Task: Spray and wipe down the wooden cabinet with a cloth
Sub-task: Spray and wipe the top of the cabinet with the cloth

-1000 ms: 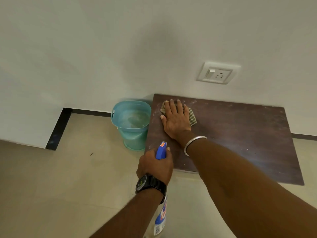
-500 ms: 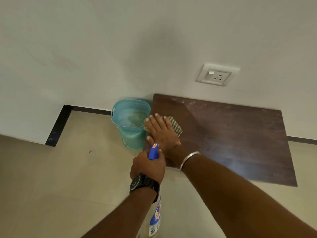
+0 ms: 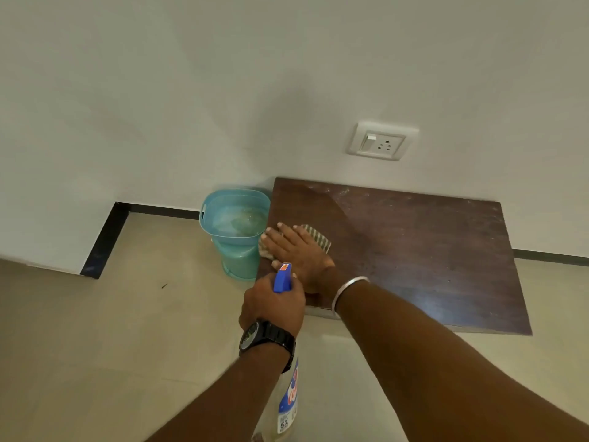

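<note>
White wall (image 3: 191, 90) and beige floor (image 3: 95, 346); your wooden cabinet (image 3: 414, 256) top sits flush against the wall.
Floor lies open to the left and front. A teal bucket (image 3: 204, 215) stands just beside the cabinet's left edge. Your right hand (image 3: 299, 253), fingers straight, presses the striped cloth (image 3: 318, 237) at that edge. Your left hand (image 3: 274, 304) grips the spray bottle (image 3: 288, 400) by the front edge.

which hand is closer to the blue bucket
Right. The right hand presses the cloth flat at the cabinet's left edge, fingertips beside the bucket; the left hand grips the spray bottle nearer the camera, farther off.
</note>
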